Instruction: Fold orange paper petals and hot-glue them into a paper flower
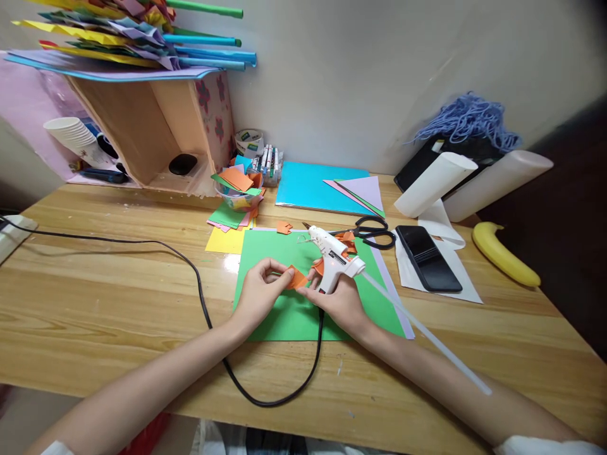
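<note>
My left hand (pixel 260 289) pinches a small folded orange paper piece (pixel 296 278) over a green paper sheet (pixel 289 313) on the wooden table. My right hand (pixel 337 302) touches the same orange piece with its fingertips and also holds the handle of a white hot glue gun (pixel 332 251). The gun's nozzle points away to the upper left. A long clear glue stick (pixel 427 332) sticks out of its back toward the right. The gun's black cord (pixel 199 284) loops across the table to the left.
Black scissors (pixel 374 230), a dark phone (pixel 428 258) on white paper, a banana (pixel 505 254), white rolls (pixel 436 183), blue and lilac sheets (pixel 317 186), a bowl of paper scraps (pixel 238 189), tape and markers (pixel 263 155), and a cardboard box (pixel 142 126) stand behind.
</note>
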The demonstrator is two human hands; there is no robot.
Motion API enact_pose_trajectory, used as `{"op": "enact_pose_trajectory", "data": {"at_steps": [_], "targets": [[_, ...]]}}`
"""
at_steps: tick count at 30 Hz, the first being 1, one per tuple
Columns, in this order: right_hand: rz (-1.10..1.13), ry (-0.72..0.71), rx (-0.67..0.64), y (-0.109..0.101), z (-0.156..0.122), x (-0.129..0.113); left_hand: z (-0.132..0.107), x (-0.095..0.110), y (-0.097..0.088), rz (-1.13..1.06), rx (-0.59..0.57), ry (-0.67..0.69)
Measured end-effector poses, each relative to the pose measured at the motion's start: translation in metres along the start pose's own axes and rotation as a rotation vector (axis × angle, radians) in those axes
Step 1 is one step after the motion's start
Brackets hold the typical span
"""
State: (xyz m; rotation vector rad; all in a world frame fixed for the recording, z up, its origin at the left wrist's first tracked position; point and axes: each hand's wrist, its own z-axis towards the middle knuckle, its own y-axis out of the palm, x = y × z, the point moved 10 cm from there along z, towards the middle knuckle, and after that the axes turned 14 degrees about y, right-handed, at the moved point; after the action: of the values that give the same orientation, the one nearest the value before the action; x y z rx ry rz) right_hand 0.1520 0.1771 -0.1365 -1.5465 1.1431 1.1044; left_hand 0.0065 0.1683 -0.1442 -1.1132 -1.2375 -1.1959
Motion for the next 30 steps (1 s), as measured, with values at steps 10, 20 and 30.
{"op": "enact_pose_trajectory", "data": {"at_steps": [10,20,30], "targets": [[-0.084,-0.049,0.111,-0.009,0.000,-0.008,0.000,-0.011,0.006,-0.059,-0.066,-0.149],[-0.055,-0.037,-0.003,0.003,0.001,-0.009,-0.001,0.008,0.020,0.091,-0.379,-0.025],[0.055,0.005,-0.038,0.000,0.002,-0.001,0.009,0.012,-0.004,0.265,-0.205,0.033]]}}
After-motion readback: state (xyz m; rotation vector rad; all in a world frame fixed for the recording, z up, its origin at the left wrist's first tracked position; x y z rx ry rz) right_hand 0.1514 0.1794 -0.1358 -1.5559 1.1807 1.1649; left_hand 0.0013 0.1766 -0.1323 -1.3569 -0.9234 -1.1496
